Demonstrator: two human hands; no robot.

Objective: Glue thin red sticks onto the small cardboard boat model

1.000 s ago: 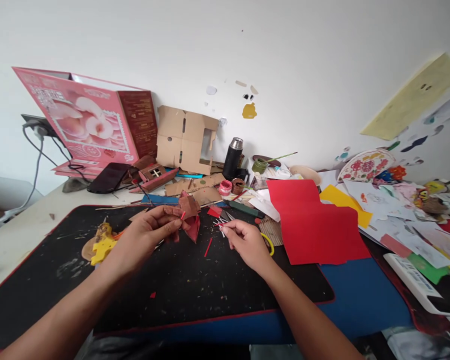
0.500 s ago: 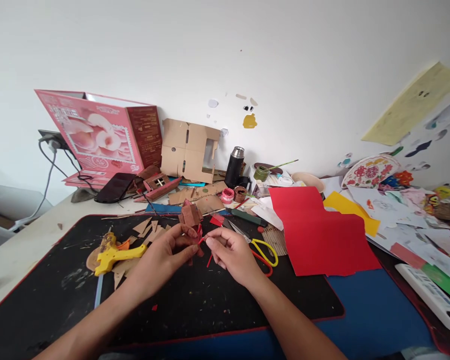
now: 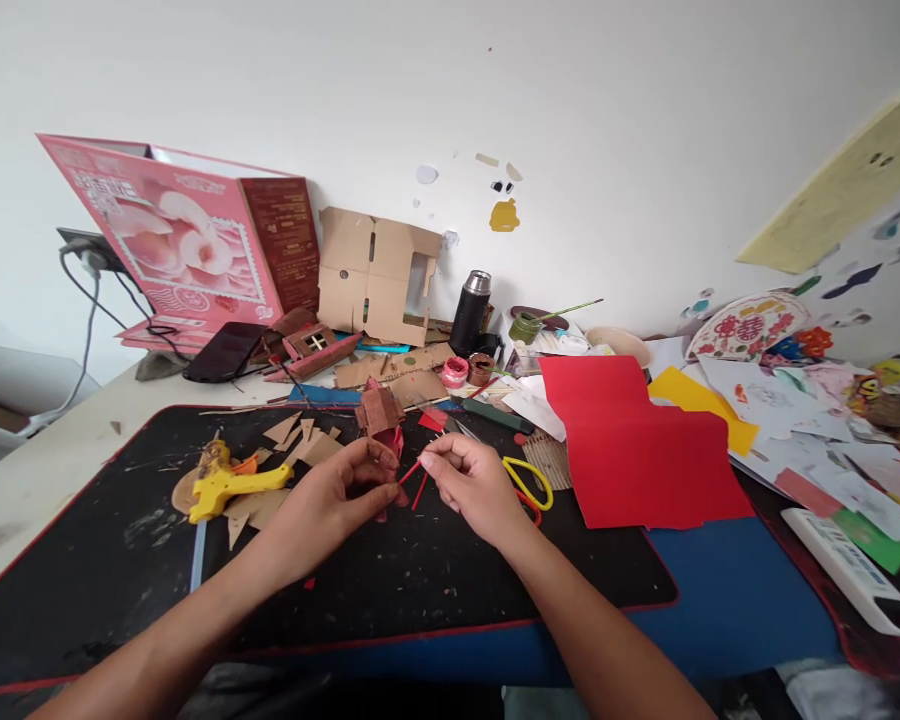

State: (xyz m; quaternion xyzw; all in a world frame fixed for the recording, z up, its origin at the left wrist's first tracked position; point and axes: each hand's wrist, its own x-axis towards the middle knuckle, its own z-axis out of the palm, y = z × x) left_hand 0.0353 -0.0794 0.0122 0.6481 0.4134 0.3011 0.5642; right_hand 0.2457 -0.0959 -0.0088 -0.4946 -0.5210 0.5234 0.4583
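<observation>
A thin red paper strip (image 3: 410,471) stretches between my two hands over the black mat (image 3: 390,610). My left hand (image 3: 345,495) is closed in a pinch at its lower left end. At the upper right end, the thumb and forefinger of my right hand (image 3: 471,487) pinch the strip. Beneath, a second red strip (image 3: 419,492) lies on the mat. A small brown cardboard model (image 3: 379,412) with red parts stands just behind my left hand, which partly covers it. Scissors with yellow and red handles (image 3: 534,483) lie partly behind my right hand.
To the left lie a yellow glue gun (image 3: 232,486) and cardboard scraps (image 3: 311,445). Red paper (image 3: 637,450) covers the mat's right side. Behind stand paint jars (image 3: 455,372), a black flask (image 3: 470,315) and a pink box (image 3: 187,240). A phone (image 3: 223,352) sits at left.
My right hand has drawn slightly away from my left, and more of the red strip shows between them. The camera view has tilted and shifted a little.
</observation>
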